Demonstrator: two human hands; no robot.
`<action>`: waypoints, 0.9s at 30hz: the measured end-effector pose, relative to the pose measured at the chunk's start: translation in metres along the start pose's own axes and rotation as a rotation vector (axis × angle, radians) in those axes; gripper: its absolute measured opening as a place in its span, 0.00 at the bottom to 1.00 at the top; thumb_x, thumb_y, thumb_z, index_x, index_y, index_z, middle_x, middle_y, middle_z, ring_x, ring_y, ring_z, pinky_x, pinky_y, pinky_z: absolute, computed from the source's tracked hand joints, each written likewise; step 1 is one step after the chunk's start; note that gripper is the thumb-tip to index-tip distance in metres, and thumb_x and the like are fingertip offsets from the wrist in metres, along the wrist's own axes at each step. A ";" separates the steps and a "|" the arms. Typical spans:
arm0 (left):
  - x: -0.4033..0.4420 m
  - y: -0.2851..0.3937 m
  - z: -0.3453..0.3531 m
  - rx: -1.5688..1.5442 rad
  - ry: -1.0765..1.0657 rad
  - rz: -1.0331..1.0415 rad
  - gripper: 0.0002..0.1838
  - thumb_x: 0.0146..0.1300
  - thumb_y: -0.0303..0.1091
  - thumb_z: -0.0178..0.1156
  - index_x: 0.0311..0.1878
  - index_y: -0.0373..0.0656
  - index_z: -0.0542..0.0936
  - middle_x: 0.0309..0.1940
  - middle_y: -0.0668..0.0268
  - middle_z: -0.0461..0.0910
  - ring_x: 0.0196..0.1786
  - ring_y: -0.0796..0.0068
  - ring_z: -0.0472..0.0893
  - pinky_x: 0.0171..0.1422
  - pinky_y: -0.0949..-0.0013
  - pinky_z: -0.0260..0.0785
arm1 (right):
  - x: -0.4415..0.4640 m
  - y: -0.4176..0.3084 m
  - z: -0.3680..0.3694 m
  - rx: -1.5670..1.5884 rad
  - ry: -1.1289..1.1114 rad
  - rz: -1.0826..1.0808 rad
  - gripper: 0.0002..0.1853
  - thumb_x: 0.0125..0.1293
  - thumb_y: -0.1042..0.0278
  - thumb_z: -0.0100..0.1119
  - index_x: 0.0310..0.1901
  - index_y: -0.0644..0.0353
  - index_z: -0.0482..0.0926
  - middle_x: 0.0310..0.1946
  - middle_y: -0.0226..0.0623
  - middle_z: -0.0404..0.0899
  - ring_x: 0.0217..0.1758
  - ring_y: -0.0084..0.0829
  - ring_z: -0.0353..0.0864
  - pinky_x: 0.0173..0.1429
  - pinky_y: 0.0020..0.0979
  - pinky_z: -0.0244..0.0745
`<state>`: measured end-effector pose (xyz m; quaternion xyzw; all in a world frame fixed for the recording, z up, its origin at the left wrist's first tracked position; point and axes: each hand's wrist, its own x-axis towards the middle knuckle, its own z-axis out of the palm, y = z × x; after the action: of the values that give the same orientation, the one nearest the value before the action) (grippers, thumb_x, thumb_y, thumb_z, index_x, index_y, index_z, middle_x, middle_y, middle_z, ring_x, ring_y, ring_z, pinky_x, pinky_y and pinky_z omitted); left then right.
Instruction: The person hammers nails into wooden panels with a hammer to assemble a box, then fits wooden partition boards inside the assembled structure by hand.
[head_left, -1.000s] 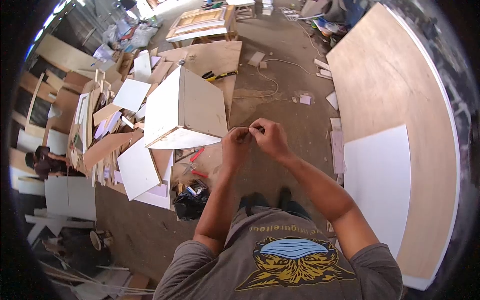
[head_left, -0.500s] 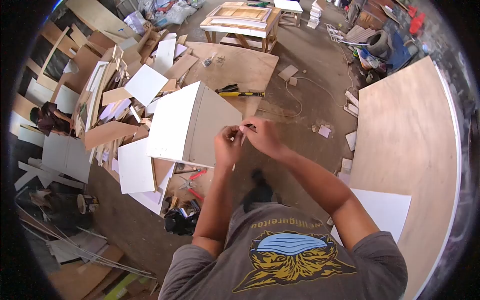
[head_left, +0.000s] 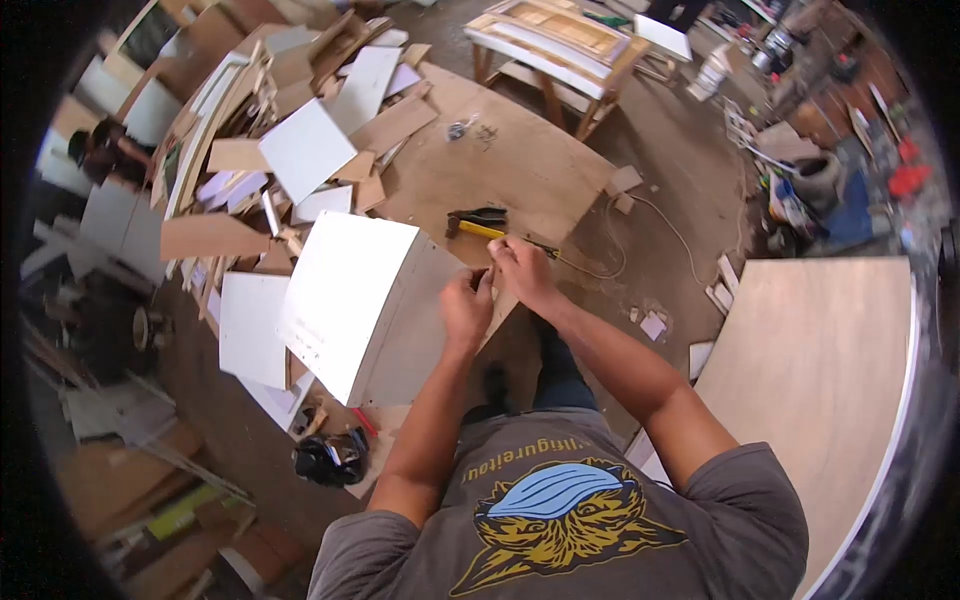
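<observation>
In front of me stands a white box-like panel assembly [head_left: 345,290], its grey-beige side [head_left: 405,325] facing my hands. My left hand [head_left: 467,312] is beside that side's edge, fingers curled and thumb against the fingertips. Just right of it, my right hand [head_left: 527,278] pinches thumb and fingers together. Whatever small thing they may hold is too small to make out. Beyond the hands, a yellow-handled hammer [head_left: 480,229] lies on the plywood sheet [head_left: 420,190], partly covered by my right hand in view. Black-handled pliers [head_left: 482,215] lie next to it.
Board offcuts [head_left: 305,150] are heaped at the left, where a person [head_left: 110,150] is bent over. A black bag [head_left: 330,455] sits at the near left. A large plywood panel [head_left: 810,390] leans at the right. A wooden workbench [head_left: 550,50] stands behind; a cord [head_left: 685,235] crosses the floor.
The view has turned, shifting the workbench rightward and lower. My hands have come slightly apart, and my right hand now overlaps the hammer in view. The red-handled pliers are mostly hidden.
</observation>
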<state>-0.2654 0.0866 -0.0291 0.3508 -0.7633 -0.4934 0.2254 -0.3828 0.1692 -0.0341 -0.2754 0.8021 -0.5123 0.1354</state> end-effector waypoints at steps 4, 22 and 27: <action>0.018 0.000 0.022 0.088 0.143 0.013 0.11 0.71 0.34 0.71 0.45 0.33 0.90 0.39 0.48 0.90 0.40 0.51 0.91 0.49 0.57 0.82 | 0.065 0.065 0.018 -0.218 -0.125 -0.070 0.21 0.78 0.49 0.62 0.48 0.63 0.85 0.39 0.50 0.90 0.45 0.55 0.90 0.49 0.52 0.82; 0.012 0.045 0.024 0.156 0.550 0.001 0.05 0.63 0.27 0.76 0.39 0.39 0.88 0.32 0.58 0.86 0.38 0.55 0.85 0.47 0.56 0.76 | 0.145 0.148 0.042 -0.443 -0.701 0.016 0.21 0.70 0.66 0.62 0.61 0.64 0.74 0.51 0.65 0.85 0.58 0.67 0.85 0.60 0.58 0.78; 0.004 0.061 -0.089 0.481 0.730 0.074 0.05 0.60 0.31 0.79 0.36 0.42 0.92 0.35 0.65 0.88 0.42 0.61 0.81 0.49 0.58 0.73 | 0.157 0.105 0.012 -0.211 -0.571 -0.150 0.21 0.69 0.65 0.69 0.59 0.64 0.77 0.43 0.59 0.86 0.48 0.57 0.88 0.54 0.47 0.81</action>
<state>-0.2260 0.0471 0.0628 0.5171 -0.7389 -0.1369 0.4098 -0.5356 0.1032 -0.1233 -0.4791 0.7578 -0.3367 0.2878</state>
